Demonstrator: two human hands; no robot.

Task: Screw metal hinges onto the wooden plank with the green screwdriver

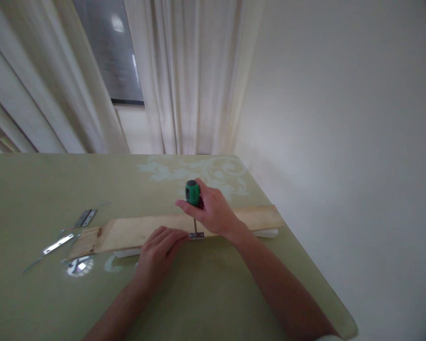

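Metal plate (199, 235) lies lengthwise along the near edge of the board (255, 218), just right of the left hand (159, 245) — the closer one, fingers touching it, pinch unclear — while beyond, the right hand (215, 208) grips an upright screwdriver (192, 193).

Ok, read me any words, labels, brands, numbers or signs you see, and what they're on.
None can be read.
Screwdriver, metal plate, wooden board: no legible text; any tiny marks would be too blurred.
Table: pale scrollwork, not lettering.
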